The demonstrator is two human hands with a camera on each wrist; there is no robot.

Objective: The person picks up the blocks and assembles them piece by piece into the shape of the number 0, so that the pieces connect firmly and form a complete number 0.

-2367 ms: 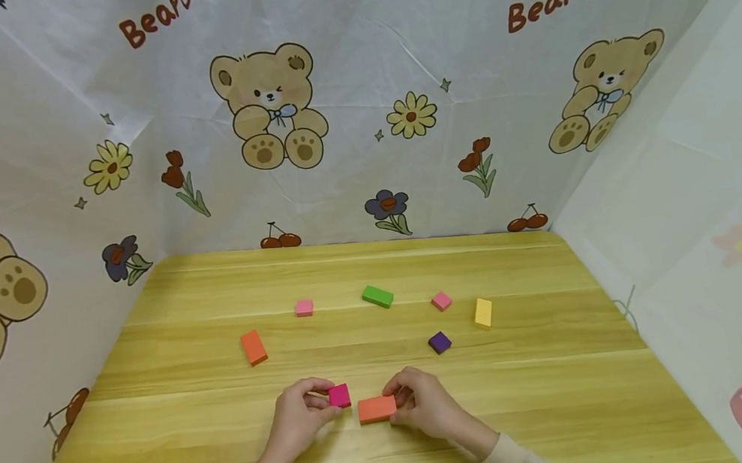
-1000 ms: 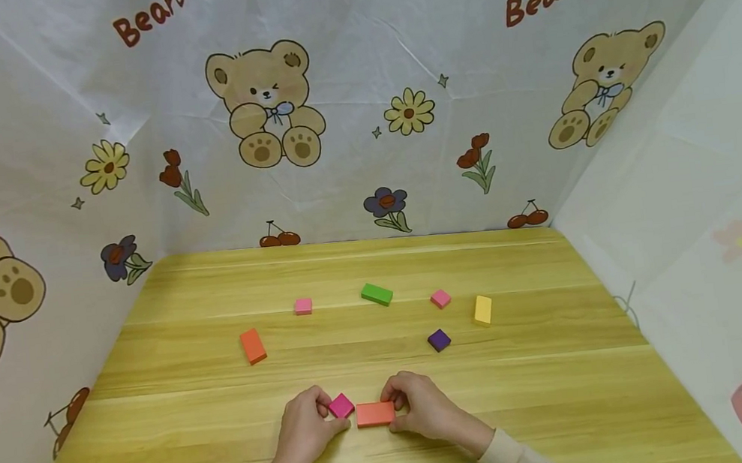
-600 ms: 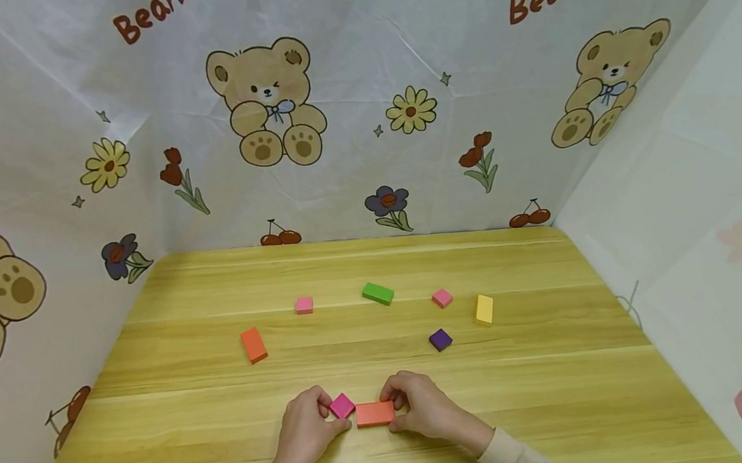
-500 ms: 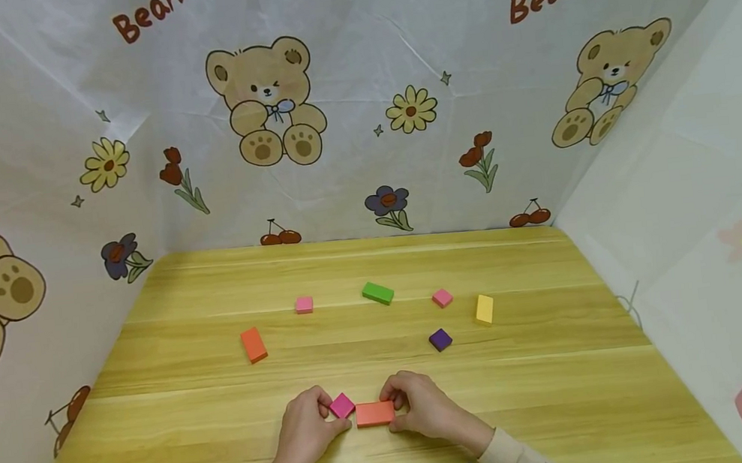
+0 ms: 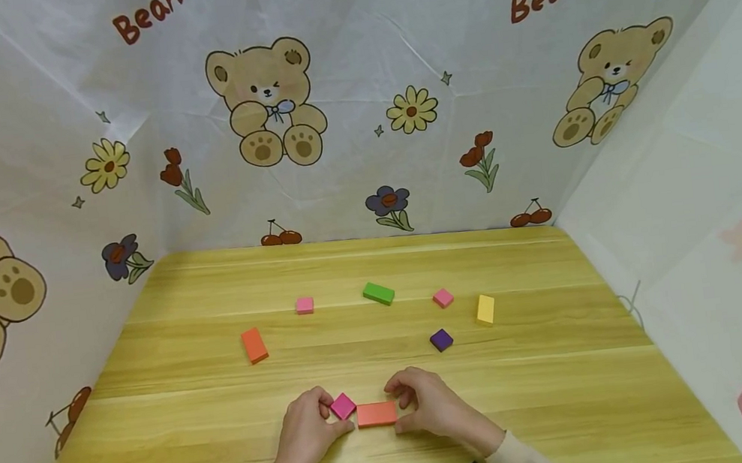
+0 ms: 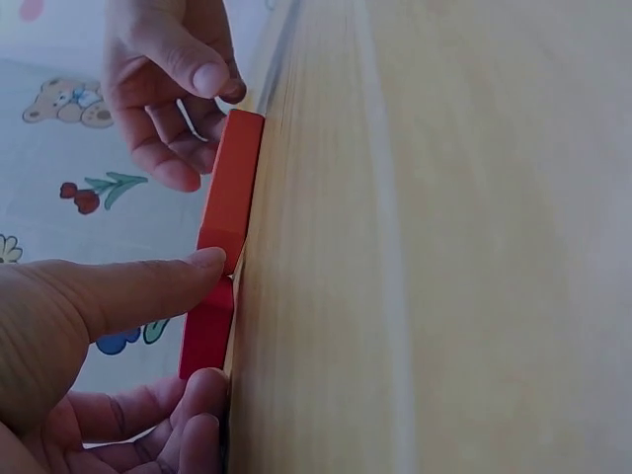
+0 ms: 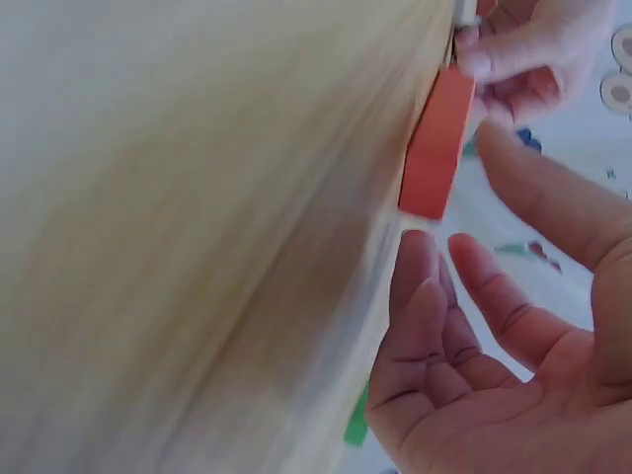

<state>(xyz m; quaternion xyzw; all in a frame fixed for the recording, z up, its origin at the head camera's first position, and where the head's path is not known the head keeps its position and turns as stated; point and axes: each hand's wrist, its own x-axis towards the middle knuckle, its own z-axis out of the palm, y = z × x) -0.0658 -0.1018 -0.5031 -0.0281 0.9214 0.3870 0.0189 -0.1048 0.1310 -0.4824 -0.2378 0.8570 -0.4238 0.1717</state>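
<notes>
A magenta square block [image 5: 343, 406] lies turned cornerwise on the wooden table, pinched between the thumb and fingers of my left hand [image 5: 306, 428]. One of its corners meets the left end of a coral-orange rectangular block [image 5: 377, 414], which lies flat. My right hand [image 5: 433, 404] is just off that block's right end. In the right wrist view, a gap shows between the orange block [image 7: 434, 148] and the spread thumb and fingers of the right hand [image 7: 494, 326]. The left thumb [image 6: 148, 291] reaches over the seam between both blocks in the left wrist view.
Farther back on the table [image 5: 197, 446] lie an orange block [image 5: 255, 345], a pink block [image 5: 305, 305], a green block [image 5: 379, 293], another pink one [image 5: 443, 298], a yellow block [image 5: 485, 309] and a purple block [image 5: 441, 340]. Bear-printed cloth [image 5: 339, 54] stands behind.
The left hand has turned the magenta block cornerwise and brought it against the orange block. The right hand has let go of the orange block and drawn slightly right.
</notes>
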